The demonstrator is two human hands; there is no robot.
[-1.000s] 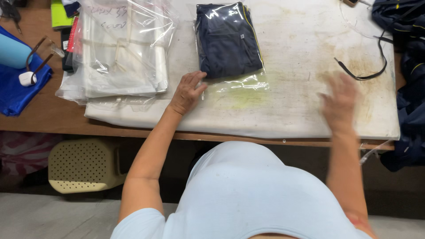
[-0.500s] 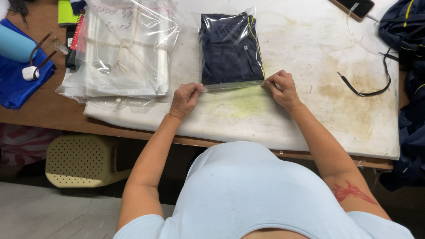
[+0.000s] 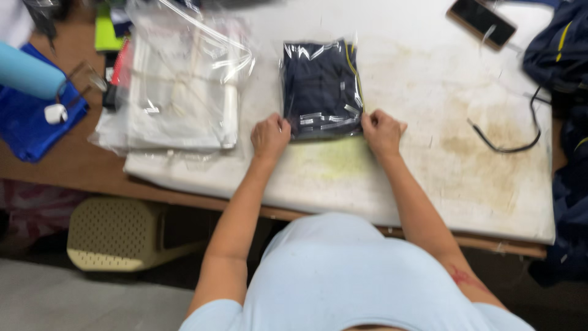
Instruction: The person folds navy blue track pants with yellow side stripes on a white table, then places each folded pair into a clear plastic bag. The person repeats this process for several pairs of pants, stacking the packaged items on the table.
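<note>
The person's left hand [image 3: 270, 136] and right hand [image 3: 382, 130] rest on the near corners of a folded dark navy garment sealed in a clear plastic bag [image 3: 321, 89]. The bag lies flat near the middle of the white, stained bench [image 3: 429, 178], its long side running away from the person. The left hand is curled at the bag's near left corner, the right hand at the near right corner; the fingers of both are bent together and pressed against the folded near edge of the bag, though whether they pinch the plastic or only push on it cannot be told through the blur.

Left of the bag, well clear of the hands, sits a stack of empty clear plastic bags [image 3: 184, 92]. Farther left lie a blue cloth [image 3: 30, 132] and a light blue cylinder [image 3: 27, 73]. To the right, a black cord [image 3: 505, 144] curves across the bench, and a dark phone [image 3: 481, 21] lies at the far edge. Dark navy garments [image 3: 563, 55] are heaped at the right side. A beige perforated stool [image 3: 116, 242] stands below the bench.
</note>
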